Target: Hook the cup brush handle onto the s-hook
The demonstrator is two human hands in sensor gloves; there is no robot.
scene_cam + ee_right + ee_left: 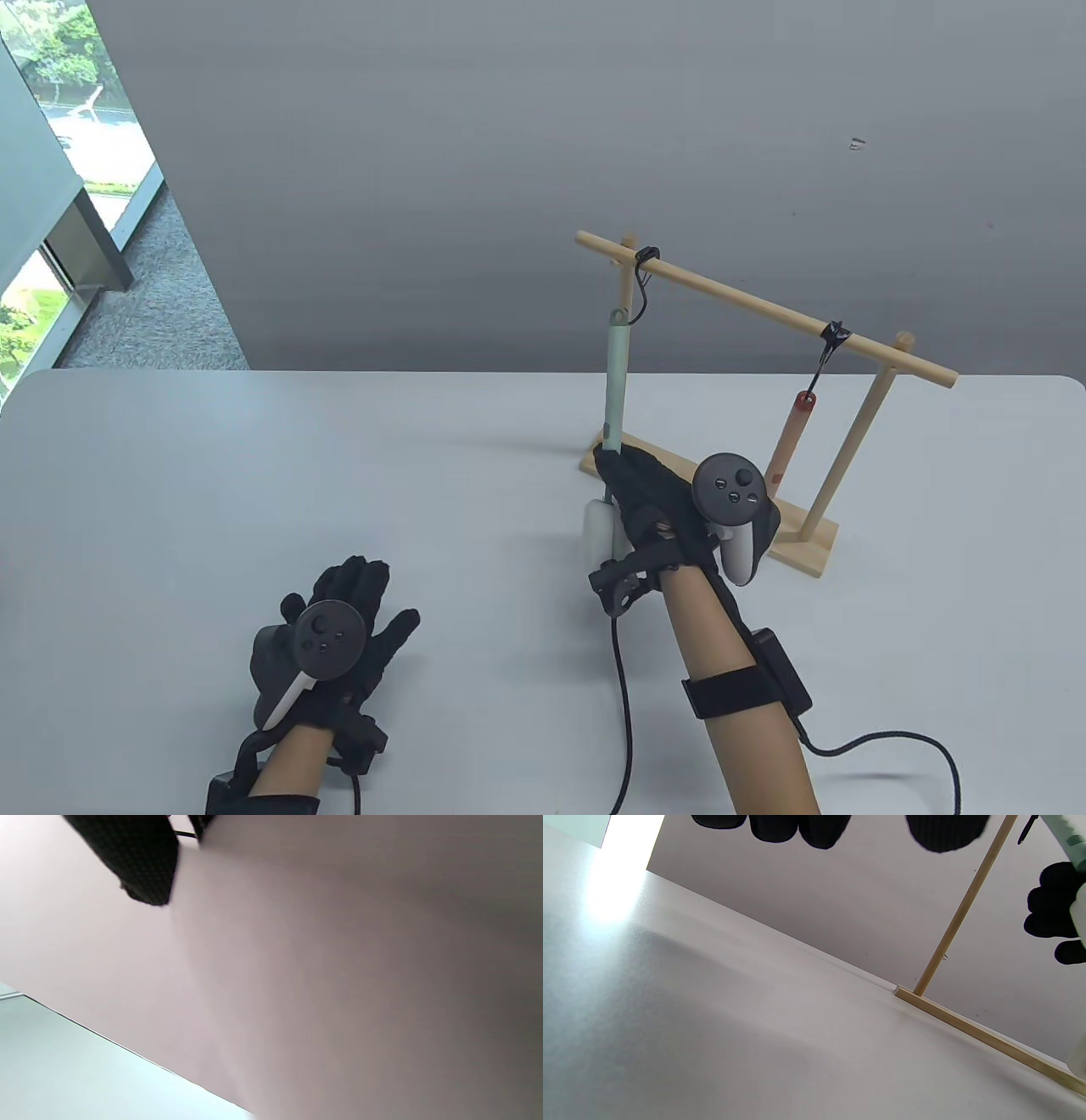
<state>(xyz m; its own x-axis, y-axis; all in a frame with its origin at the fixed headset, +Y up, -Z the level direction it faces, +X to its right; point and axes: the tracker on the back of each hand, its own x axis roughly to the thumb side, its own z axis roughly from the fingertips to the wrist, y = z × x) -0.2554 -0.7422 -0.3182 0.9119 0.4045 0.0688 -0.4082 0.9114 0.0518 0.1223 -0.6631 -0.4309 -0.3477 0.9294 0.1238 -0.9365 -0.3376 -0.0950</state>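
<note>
The cup brush (618, 382) is gripped low by the right hand (657, 509), its handle loop at the s-hook (642, 284); it should be lowered gently until seated, while the left hand (348, 632) lies spread on the tabletop (254, 475).

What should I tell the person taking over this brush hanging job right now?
Right hand: grips the cup brush low on its pale green handle, holding it upright, white head just below the hand.
Left hand: rests on the table, fingers spread, holding nothing.
The handle's top loop is at the lower curl of the left s-hook on the wooden rack; whether it has caught is unclear.
An orange-handled tool already hangs from the right s-hook.
Left to do: confirm the loop is seated, then let go.
</note>
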